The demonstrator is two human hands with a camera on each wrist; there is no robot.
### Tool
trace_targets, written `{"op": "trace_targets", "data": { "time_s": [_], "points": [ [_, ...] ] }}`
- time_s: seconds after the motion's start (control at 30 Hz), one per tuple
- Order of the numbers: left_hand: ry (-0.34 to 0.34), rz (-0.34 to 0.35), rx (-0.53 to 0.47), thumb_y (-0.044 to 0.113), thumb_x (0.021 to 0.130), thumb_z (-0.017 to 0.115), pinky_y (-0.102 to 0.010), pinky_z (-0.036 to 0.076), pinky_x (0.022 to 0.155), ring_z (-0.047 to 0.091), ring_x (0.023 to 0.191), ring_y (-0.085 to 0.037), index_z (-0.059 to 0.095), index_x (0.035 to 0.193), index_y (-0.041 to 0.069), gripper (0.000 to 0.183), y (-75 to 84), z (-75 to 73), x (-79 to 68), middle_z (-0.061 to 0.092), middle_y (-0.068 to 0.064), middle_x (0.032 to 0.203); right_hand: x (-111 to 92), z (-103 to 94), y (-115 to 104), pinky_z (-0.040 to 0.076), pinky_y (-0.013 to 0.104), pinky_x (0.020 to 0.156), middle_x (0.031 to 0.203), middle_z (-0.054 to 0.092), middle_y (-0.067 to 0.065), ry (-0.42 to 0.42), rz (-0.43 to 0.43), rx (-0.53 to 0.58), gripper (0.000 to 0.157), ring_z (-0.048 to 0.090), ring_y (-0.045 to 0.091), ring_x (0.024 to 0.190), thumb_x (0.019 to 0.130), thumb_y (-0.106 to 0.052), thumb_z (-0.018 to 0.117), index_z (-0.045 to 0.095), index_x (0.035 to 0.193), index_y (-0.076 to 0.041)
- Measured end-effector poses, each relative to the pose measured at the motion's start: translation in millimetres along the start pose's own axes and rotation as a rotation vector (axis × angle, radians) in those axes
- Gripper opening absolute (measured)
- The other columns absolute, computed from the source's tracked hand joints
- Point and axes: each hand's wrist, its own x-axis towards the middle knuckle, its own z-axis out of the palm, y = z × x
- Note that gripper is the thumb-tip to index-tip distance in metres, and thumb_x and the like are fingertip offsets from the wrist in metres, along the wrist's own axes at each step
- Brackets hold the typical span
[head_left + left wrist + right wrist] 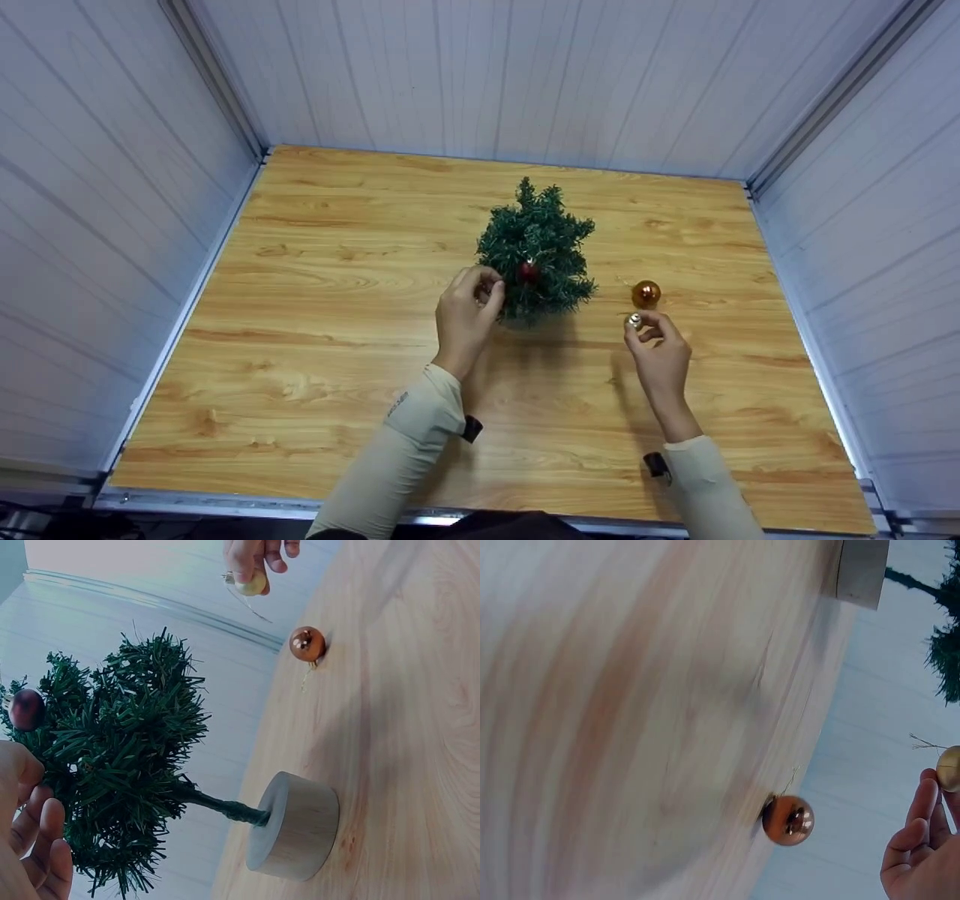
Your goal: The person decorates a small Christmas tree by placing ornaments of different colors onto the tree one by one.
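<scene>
The right hand [664,364] pinches a gold bauble [950,769], apparently keeping its wire free; the left hand [462,319], half-curled beside the Christmas tree [544,234], has an unclear hold.

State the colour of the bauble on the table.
Bauble: shiny copper-orange, clearest in the right wrist view.

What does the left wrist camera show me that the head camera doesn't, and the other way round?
Only the left wrist view shows the round base and the thin trunk rising from it.

Only the head view shows the left sleeve and the right sleeve.

Both show the green tree, the dark red ornament, the shiny copper ornament on the table, the left hand at the tree, and the right hand pinching the gold ornament.
</scene>
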Motion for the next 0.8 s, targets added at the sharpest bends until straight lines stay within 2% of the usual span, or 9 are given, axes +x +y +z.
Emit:
{"op": "trace_targets", "data": {
  "time_s": [0.27,0.43,0.8],
  "points": [
    [0.01,0.005,-0.006,0.019,0.094,0.066,-0.023,0.047,0.06,0.056,0.068,-0.005,0.067,0.091,0.016,0.004,1.3,-0.5,0.8,0.061,0.005,0.082,-15.7,7.8,-14.8,0.038,0.018,0.057,0.09,0.072,0.003,-0.055,0.006,0.052,0.018,0.057,0.004,0.067,0.085,-0.012,0.076,0.073,0.103,-0.009],
    [0.017,0.009,-0.003,0.018,0.092,0.066,-0.023,0.047,0.059,0.056,0.068,-0.006,0.067,0.09,0.015,0.003,1.6,-0.4,1.4,0.061,0.004,0.081,-21.8,10.3,-25.9,0.04,0.022,0.058,0.091,0.071,0.004,-0.054,0.013,0.094,0.019,0.057,0.005,0.068,0.085,-0.011,0.076,0.072,0.103,-0.007],
    [0.006,0.011,-0.001,0.019,0.093,0.066,-0.023,0.046,0.059,0.055,0.067,-0.005,0.067,0.09,0.017,0.003,5.4,-1.9,1.8,0.06,0.005,0.081,-28.8,17.5,-43.7,0.038,0.018,0.058,0.086,0.068,0.004,-0.071,-0.002,0.155,0.021,0.057,0.007,0.07,0.084,-0.009,0.077,0.073,0.104,-0.005]
  ]
}}
